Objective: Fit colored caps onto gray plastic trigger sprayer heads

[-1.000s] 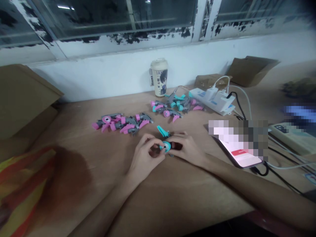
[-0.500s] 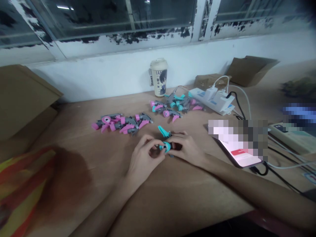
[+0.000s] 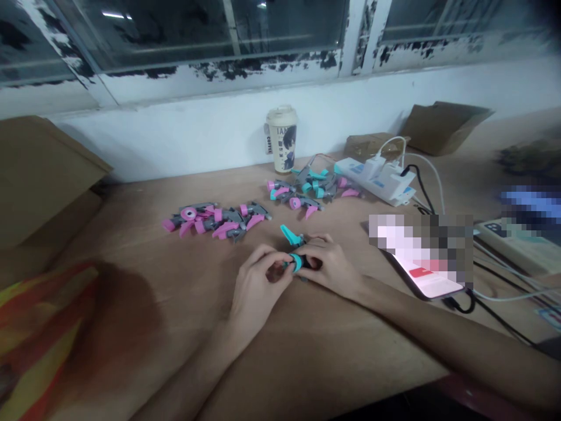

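Low over the wooden table, both my hands are closed on one grey and turquoise trigger spray head point(image 3: 291, 235), its turquoise trigger pointing up and left. My right hand point(image 3: 329, 264) grips the grey body, most of it hidden behind the fingers. At the turquoise collar point(image 3: 297, 263), the thumb and fingertips of my left hand point(image 3: 260, 280) pinch its open end; whether a small part sits between them I cannot make out. Beyond my hands lies a cluster of pink and grey spray heads point(image 3: 219, 221). A mixed pink and turquoise pile point(image 3: 313, 188) lies farther back.
A paper coffee cup point(image 3: 283, 140) stands by the wall. To its right is a white power strip point(image 3: 377, 178) with plugs and cables. A lit phone point(image 3: 432, 280) lies right of my hands. Cardboard point(image 3: 39, 175) and a red-yellow bag point(image 3: 39, 339) occupy the left side.
My left fingertips have shifted slightly and closed in against the turquoise collar. The right hand keeps its grip, and the piles lie as before.
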The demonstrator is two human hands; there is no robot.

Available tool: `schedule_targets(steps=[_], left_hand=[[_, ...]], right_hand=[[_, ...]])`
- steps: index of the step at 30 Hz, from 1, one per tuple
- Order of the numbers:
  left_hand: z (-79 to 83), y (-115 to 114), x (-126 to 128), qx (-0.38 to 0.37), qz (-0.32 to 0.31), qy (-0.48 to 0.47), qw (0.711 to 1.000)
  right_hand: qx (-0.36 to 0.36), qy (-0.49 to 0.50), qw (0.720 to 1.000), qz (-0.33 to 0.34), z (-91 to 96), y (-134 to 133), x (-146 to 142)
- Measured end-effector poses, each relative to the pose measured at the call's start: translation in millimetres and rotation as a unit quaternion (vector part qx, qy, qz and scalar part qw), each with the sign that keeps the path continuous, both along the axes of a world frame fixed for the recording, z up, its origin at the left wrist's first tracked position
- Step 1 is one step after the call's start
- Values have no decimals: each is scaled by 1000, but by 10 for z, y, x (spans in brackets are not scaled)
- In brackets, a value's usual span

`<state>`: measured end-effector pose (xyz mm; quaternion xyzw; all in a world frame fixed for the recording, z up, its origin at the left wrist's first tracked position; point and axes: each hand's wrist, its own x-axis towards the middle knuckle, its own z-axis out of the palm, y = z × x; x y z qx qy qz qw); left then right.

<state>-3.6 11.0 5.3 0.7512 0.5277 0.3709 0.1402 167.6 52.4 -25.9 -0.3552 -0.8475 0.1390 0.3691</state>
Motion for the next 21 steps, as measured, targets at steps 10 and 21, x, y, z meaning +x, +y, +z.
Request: schedule_targets(steps=[10, 21], left_hand=[[44, 19, -20, -37, 53, 55, 996], [-109, 61, -3, -154, -33, -163, 974]], right_hand=[[9, 6, 1000, -23, 12, -5, -7], [-1, 6, 999, -43, 13, -5, -47]])
